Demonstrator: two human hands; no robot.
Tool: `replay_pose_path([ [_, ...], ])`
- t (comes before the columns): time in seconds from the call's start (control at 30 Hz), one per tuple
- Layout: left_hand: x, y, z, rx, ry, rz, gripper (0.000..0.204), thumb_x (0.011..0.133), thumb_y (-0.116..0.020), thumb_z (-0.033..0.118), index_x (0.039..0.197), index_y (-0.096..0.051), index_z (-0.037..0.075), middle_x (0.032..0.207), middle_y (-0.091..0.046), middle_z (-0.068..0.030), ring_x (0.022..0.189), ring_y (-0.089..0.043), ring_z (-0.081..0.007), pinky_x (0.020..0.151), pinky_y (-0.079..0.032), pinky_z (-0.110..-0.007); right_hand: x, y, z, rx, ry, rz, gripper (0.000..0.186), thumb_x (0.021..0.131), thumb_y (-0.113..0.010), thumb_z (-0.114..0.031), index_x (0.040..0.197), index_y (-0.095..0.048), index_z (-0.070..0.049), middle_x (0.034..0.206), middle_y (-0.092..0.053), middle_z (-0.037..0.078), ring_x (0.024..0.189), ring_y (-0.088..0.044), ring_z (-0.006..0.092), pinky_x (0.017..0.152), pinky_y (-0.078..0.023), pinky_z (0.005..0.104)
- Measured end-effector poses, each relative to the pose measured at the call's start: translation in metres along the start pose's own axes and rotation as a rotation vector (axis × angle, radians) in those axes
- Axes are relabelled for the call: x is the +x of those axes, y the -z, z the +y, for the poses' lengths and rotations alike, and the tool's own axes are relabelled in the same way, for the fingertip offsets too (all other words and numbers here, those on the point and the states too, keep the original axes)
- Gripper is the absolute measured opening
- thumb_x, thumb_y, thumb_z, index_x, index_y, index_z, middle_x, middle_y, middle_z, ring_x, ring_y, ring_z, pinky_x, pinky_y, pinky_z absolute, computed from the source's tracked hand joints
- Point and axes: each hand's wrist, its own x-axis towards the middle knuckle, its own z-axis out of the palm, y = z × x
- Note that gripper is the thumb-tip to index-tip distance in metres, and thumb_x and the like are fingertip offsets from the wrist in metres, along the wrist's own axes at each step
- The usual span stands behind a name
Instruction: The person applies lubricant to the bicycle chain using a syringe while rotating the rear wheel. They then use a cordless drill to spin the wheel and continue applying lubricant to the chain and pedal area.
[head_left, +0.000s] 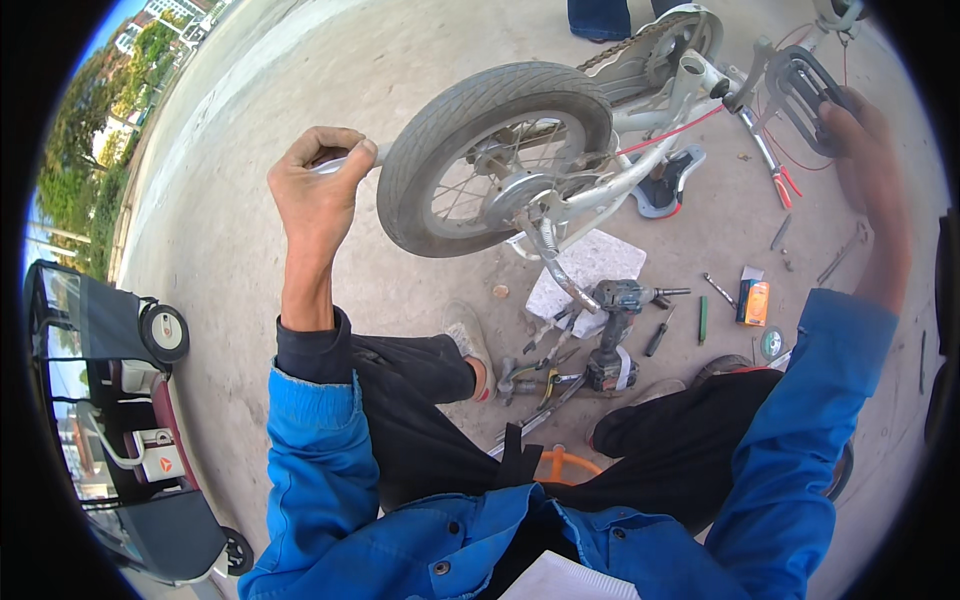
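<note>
A small white bicycle [637, 186] lies tipped over in front of me, its spoked wheel with a grey tyre [424, 150] raised toward me. My left hand [318, 190] is beside the tyre's left edge. Its fingers are curled round a silver metal tool [332, 164], mostly hidden in the palm; I cannot tell its kind. At the far right my right hand [868, 150] grips the outer side of a black pedal [798, 85]. That hand is slightly blurred. The chain [625, 45] and chainwheel lie beyond the wheel.
A cordless impact driver [618, 300] stands near a pale slab [600, 258]. Around it lie a hammer [508, 380], a screwdriver [660, 333], an orange box [755, 302] and red-handled pliers [783, 185]. A saddle [668, 185] is beneath the frame. A three-wheeled vehicle [150, 440] stands left; another person's legs [598, 18] are behind.
</note>
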Motion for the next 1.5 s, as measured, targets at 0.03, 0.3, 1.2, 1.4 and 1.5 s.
replay_pose_path([
  [0.03,0.000,0.001,0.000,0.000,0.010,-0.001,0.012,0.087,-0.081,0.006,0.094,-0.080,-0.004,0.092,-0.080,-0.0094,0.088,-0.075,-0.0177,0.087,-0.059,-0.031,0.004,0.002,0.000,-0.021,0.029,-0.008,0.042,0.098,-0.065,-0.035,0.115,-0.067,0.003,0.096,-0.062,0.003,0.089,-0.056,0.0138,0.086,-0.044,0.0303],
  [0.3,-0.003,0.008,-0.001,-0.072,0.117,-0.108,0.027,0.086,-0.091,0.014,0.103,-0.081,-0.004,0.092,-0.079,-0.0120,0.084,-0.073,-0.0180,0.080,-0.059,-0.032,0.002,0.008,-0.009,-0.207,0.050,-0.016,0.042,0.100,-0.066,-0.033,0.118,-0.066,0.005,0.095,-0.064,0.006,0.093,-0.057,0.0166,0.087,-0.046,0.0326],
  [1.2,-0.062,-0.022,0.070,-1.036,0.235,-0.085,0.022,0.097,-0.085,0.017,0.100,-0.068,0.003,0.097,-0.071,-0.0100,0.084,-0.064,-0.0155,0.077,-0.052,-0.030,-0.126,-0.182,-0.181,1.007,-0.004,-0.609,0.054,0.107,-0.075,-0.027,0.143,-0.058,0.009,0.109,-0.069,0.007,0.094,-0.067,0.0128,0.078,-0.056,0.0291],
  [1.4,-0.071,-0.026,0.089,-0.740,0.256,-0.409,0.023,0.104,-0.078,0.022,0.111,-0.070,0.002,0.094,-0.073,-0.0062,0.082,-0.065,-0.0115,0.073,-0.054,-0.028,-0.117,-0.175,-0.172,1.094,-0.025,-0.582,0.039,0.106,-0.076,-0.025,0.131,-0.066,0.004,0.103,-0.070,0.006,0.085,-0.063,0.0103,0.075,-0.054,0.0276],
  [1.5,-0.073,-0.019,0.094,-0.538,0.213,-0.503,0.029,0.109,-0.071,0.027,0.117,-0.069,-0.001,0.094,-0.073,-0.0052,0.082,-0.064,-0.0103,0.073,-0.053,-0.027,-0.115,-0.175,-0.167,1.119,-0.064,-0.580,0.035,0.105,-0.077,-0.023,0.126,-0.068,0.003,0.099,-0.069,0.004,0.083,-0.063,0.0105,0.074,-0.053,0.0277],
])
